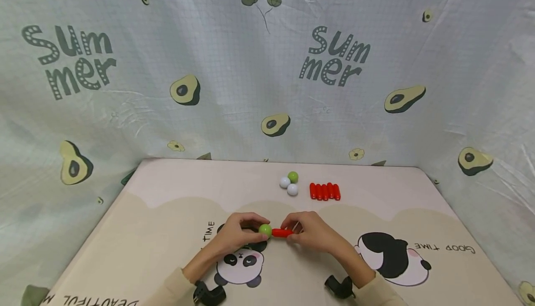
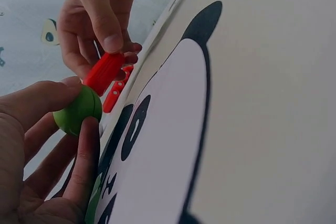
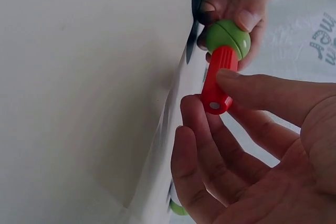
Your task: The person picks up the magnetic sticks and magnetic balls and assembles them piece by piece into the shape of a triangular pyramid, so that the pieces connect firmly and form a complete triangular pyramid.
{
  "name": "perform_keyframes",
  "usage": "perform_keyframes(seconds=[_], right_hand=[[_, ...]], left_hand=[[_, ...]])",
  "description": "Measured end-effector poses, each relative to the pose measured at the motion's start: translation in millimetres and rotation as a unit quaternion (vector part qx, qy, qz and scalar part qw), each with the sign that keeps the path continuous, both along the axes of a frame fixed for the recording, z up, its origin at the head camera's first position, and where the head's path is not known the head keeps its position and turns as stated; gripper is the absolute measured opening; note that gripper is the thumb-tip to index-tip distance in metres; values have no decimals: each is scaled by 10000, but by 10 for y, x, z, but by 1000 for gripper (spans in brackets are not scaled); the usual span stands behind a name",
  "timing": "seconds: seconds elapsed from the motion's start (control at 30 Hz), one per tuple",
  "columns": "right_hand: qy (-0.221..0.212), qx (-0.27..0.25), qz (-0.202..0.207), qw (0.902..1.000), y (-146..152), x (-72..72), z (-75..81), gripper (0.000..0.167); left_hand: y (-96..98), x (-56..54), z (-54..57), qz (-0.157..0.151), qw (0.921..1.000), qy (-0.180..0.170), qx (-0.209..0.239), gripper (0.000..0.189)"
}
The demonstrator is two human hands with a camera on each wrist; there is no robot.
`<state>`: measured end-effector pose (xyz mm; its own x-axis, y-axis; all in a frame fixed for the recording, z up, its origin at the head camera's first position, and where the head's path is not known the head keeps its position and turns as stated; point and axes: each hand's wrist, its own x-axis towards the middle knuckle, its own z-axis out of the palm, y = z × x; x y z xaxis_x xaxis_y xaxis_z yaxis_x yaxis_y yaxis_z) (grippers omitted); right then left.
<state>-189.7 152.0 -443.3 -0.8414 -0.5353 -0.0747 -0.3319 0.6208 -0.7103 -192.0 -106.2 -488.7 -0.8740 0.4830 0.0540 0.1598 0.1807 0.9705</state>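
Between thumb and fingers my left hand (image 1: 239, 234) pinches a green ball (image 1: 265, 230), seen up close in the left wrist view. My right hand (image 1: 312, 232) pinches a red ribbed rod (image 1: 282, 233) with thumb and fingers. The rod's one end touches the green ball, and its other end shows a small pale disc in the right wrist view. Both hands are held over the table (image 1: 167, 231), near a printed panda face (image 1: 240, 264). How the far fingers lie behind the ball is partly hidden.
Behind the hands lie two white balls (image 1: 292, 190) and another green ball (image 1: 293, 177), grouped together. To their right several red rods (image 1: 325, 192) lie side by side in a row. A printed cloth (image 1: 234, 64) hangs behind the table. Black straps (image 1: 209, 294) circle the wrists.
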Motion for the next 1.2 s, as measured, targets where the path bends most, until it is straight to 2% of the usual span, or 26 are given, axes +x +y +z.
perform_keyframes(seconds=[0.2,0.33,0.5,0.7,0.93,1.2], right_hand=[[146,-2,70,9999,26,-26,-9,17],[141,-85,-23,9999,74,-81,18,18],[293,-108,-332,9990,141,-215,86,19],[469,-28,-817,9955,201,-444,152,20],[403,239,-1538,9870,167,-698,123,34],[390,530,-1897,9796,80,-866,76,43]], left_hand=[[-7,3,5,59,9999,17,-84,35],[-10,5,18,43,9999,-49,-136,34],[-30,18,41,43,9996,-77,-271,34],[-42,25,38,68,9996,-73,-275,34],[-44,23,35,-39,9996,-29,-265,35],[-69,37,23,-148,9993,143,-306,32]])
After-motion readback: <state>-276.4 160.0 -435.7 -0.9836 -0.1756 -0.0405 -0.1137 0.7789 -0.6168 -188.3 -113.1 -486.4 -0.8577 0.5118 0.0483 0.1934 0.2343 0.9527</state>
